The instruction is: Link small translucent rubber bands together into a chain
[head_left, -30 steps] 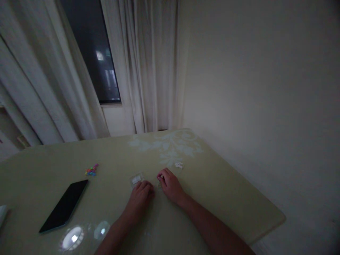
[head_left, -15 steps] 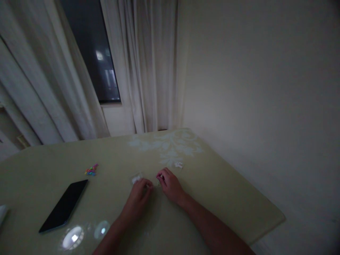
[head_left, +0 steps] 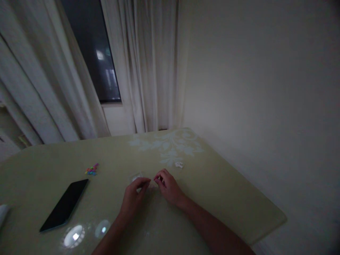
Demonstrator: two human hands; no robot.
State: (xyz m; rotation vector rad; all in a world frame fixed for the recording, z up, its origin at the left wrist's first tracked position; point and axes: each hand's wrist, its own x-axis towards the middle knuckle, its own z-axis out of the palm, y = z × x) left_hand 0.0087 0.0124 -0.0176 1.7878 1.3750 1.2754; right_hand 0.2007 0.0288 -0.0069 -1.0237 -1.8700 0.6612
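Observation:
Above the middle of the table, my left hand (head_left: 135, 193) pinches with thumb and index fingertip together. Facing it, my right hand (head_left: 166, 184) is also closed in a pinch, its fingertips a small gap from the left ones. Whatever sits between the fingertips is too small to make out. Partly hidden behind my left hand lies a small clear plastic bag (head_left: 136, 176) with something whitish in it. Just beyond my right hand is a little cluster of white pieces (head_left: 179, 165).
A pile of small coloured pieces (head_left: 92, 170) lies to the left, with a black tablet or phone (head_left: 65, 205) nearer me. The pale green table (head_left: 217, 198) runs along a wall at right. Curtains (head_left: 154, 71) hang behind it. A white object (head_left: 3, 212) shows at the left edge.
My left hand has lifted slightly and its fingers have straightened into a pinch toward the right hand. My right hand has shifted a little left, so the fingertips are closer.

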